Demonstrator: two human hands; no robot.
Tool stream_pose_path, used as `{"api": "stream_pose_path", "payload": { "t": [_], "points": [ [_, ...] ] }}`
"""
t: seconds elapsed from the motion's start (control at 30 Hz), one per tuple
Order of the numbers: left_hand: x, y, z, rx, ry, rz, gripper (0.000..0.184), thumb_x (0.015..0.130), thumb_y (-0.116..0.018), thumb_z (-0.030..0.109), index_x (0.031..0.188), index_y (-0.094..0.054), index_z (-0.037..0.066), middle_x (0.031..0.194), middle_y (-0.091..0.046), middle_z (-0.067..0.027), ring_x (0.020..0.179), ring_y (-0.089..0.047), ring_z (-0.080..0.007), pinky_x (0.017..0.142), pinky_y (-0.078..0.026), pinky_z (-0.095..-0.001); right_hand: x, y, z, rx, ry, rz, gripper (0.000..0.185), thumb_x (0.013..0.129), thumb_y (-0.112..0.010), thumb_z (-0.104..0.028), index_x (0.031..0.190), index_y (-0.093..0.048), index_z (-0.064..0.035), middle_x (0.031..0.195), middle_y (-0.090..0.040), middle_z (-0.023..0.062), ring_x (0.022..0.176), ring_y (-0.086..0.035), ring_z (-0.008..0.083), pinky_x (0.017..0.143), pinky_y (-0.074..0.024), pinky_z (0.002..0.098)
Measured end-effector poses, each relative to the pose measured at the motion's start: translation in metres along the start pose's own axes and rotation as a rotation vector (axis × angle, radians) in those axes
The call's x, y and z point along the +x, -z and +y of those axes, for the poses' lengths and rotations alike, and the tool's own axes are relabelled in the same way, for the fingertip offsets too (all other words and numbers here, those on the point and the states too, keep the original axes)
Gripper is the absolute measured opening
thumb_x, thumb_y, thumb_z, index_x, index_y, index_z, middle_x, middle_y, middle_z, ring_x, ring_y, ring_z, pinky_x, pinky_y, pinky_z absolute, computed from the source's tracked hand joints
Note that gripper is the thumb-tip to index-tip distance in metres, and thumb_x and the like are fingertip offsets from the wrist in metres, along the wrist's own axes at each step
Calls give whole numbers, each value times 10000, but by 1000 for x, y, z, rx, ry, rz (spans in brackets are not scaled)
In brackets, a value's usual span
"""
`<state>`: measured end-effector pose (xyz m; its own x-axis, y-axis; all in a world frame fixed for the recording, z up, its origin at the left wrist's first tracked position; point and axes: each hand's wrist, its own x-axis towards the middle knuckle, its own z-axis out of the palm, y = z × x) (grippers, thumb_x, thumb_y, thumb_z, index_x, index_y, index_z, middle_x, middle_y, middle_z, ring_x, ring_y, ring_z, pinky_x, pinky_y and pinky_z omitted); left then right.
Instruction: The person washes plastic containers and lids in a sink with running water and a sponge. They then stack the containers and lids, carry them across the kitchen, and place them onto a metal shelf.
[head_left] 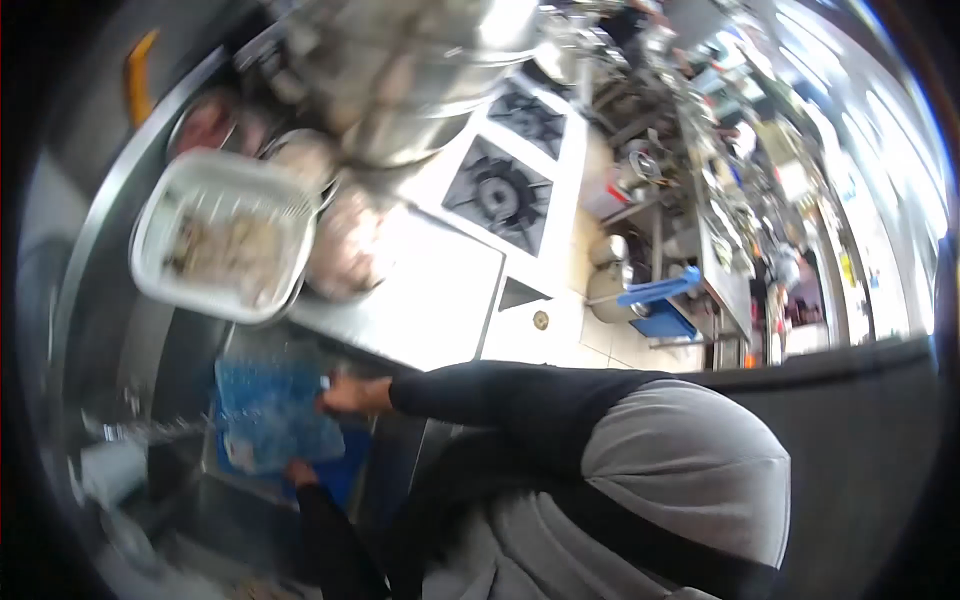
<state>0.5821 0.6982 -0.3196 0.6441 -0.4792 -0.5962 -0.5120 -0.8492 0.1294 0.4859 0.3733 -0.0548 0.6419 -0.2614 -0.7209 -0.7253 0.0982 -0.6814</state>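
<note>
A light-blue cutting board (275, 415), its surface wet, lies tilted in the sink under a stream of water (165, 428) that comes from the left. My left hand (299, 471) grips the board's near lower edge, its fingers partly hidden. At the board's right side, my right hand (347, 394) is closed, with a small pale bit showing at its fingers. What it holds is too blurred to name. Beneath the board, a darker blue flat thing (348, 470) sticks out.
A white plastic basket (150, 235) with pale food pieces stands above the sink, beside bowls of pinkish food (348, 245). Large metal pots (400, 110) stand behind, next to a gas stove (497, 195). A steel counter (425, 290) adjoins the sink. Further right are shelves and people.
</note>
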Motion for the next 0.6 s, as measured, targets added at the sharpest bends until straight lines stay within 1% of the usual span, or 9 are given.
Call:
{"api": "stream_pose_path", "payload": {
  "t": [0.07, 0.1, 0.17, 0.23, 0.3, 0.4, 0.43, 0.5, 0.6],
  "points": [
    [-1, 3, -15, -514, 309, 79, 418, 902, -550, 243, 1261, -516, 33, 1289, -526, -134, 1144, -500, -242, 958, -411, -442, -9, 2, 12, 123, -17, -21, 298, 746, -641, -278, 833, -686, 3, 866, -681, 214, 924, -643, 270, 822, -517, 420],
    [4, 5, -14, -1042, 494, 197, 412, 872, -564, 219, 1224, -523, 10, 1252, -534, -144, 1092, -512, -245, 920, -422, -445, 8, -1, 35, -62, 209, -75, 297, 753, -654, -277, 858, -680, 1, 879, -677, 201, 924, -642, 269, 809, -516, 413],
    [21, 16, -5, -1435, 539, 378, 399, 812, -591, 172, 1149, -537, -36, 1180, -550, -163, 990, -536, -252, 844, -444, -451, 54, -2, 82, -623, 835, -137, 336, 766, -696, -291, 932, -666, -1, 938, -663, 188, 924, -638, 279, 784, -516, 395],
    [39, 34, 9, -1636, 548, 457, 407, 769, -607, 157, 1111, -552, -58, 1141, -562, -163, 947, -551, -259, 809, -455, -455, 60, 16, 83, -702, 1016, -166, 352, 782, -724, -302, 963, -660, -8, 958, -658, 187, 897, -642, 293, 761, -522, 389],
    [11, 107, 44, -1800, 623, 445, 436, 741, -612, 175, 1109, -566, -55, 1136, -570, -143, 964, -558, -264, 817, -457, -458, 22, 17, 56, -226, 685, -145, 303, 800, -724, -290, 928, -664, -22, 894, -667, 181, 830, -652, 295, 727, -530, 398],
    [11, 146, 49, -1859, 86, 355, 461, 772, -616, 246, 1150, -571, -14, 1153, -570, -136, 987, -571, -266, 836, -465, -449, -29, 42, 2, -161, 469, -181, 239, 816, -726, -268, 876, -669, -44, 753, -666, 150, 681, -649, 283, 643, -532, 402],
    [5, 173, 76, -1824, 87, 372, 472, 791, -615, 263, 1173, -555, -7, 1162, -568, -142, 995, -573, -270, 840, -467, -444, -22, 47, -1, -254, 774, -93, 336, 792, -753, -370, 800, -642, -53, 728, -640, 130, 672, -627, 280, 677, -500, 420],
    [-18, 208, 100, -1705, 156, 453, 495, 828, -615, 296, 1218, -522, 7, 1181, -564, -153, 1011, -576, -277, 847, -470, -435, -6, 51, -20, -106, 710, -126, 369, 852, -692, -363, 991, -548, -52, 901, -598, 136, 805, -609, 258, 745, -498, 395],
    [-51, 235, 130, -1407, 381, 661, 533, 883, -615, 346, 1287, -473, 27, 1210, -559, -169, 1034, -582, -288, 858, -476, -421, -4, 38, -71, 558, 189, -182, 489, 943, -600, -352, 1276, -407, -51, 1162, -534, 146, 1004, -582, 224, 847, -495, 358]
  ]
}}
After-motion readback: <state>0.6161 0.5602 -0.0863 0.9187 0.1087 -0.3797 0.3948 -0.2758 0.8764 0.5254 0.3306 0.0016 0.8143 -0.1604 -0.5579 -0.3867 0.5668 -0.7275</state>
